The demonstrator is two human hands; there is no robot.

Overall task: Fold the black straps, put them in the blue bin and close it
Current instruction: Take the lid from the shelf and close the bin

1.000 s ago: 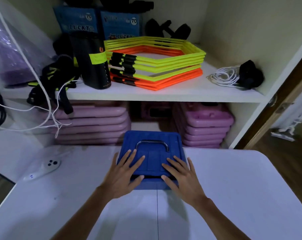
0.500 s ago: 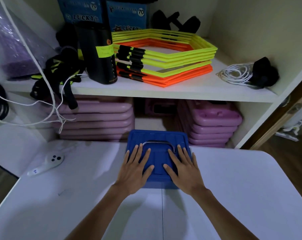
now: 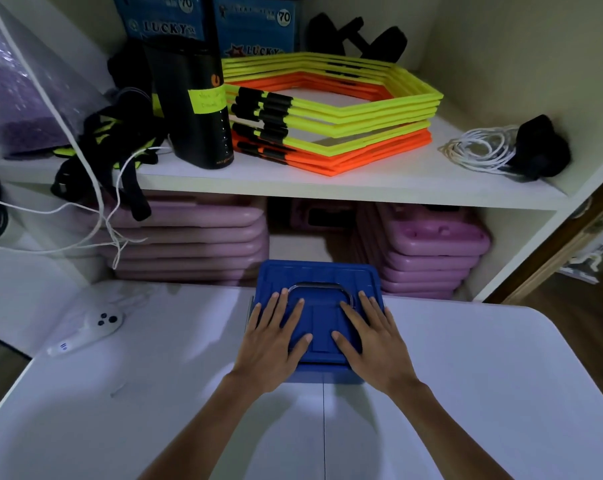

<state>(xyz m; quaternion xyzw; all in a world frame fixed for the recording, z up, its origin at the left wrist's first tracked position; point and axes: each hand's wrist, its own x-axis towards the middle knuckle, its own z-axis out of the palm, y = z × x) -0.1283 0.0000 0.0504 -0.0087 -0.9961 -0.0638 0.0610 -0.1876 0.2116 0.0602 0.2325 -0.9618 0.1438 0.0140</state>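
Blue bin (image 3: 319,278) at the far edge of the white table (image 3: 466,375), right in front of the shelf unit, its lid (image 3: 322,327) on top. Left hand (image 3: 270,344) flat on the lid's left half, fingers straight and spread, thumb angled toward the middle. Right hand (image 3: 372,341) flat on the right half, likewise spread (thumb tips near each other, not touching). Both palms over the near edge of the lid, fingertips up by the metal handle (image 3: 319,287) lying in the lid's recess. No straps visible at the bin; contents hidden under the lid.

To the left on the table, a white controller (image 3: 89,330), well apart from the bin. On the shelf (image 3: 327,181) above: a stack of yellow and orange hexagon rings (image 3: 331,116), a black cylinder (image 3: 196,105) with a yellow label just left of it, a tangle of black and yellow straps (image 3: 109,147) hanging over the shelf edge, a coil of white cord (image 3: 480,150) at the right. Below the shelf, stacks of purple cases (image 3: 428,251) behind the bin
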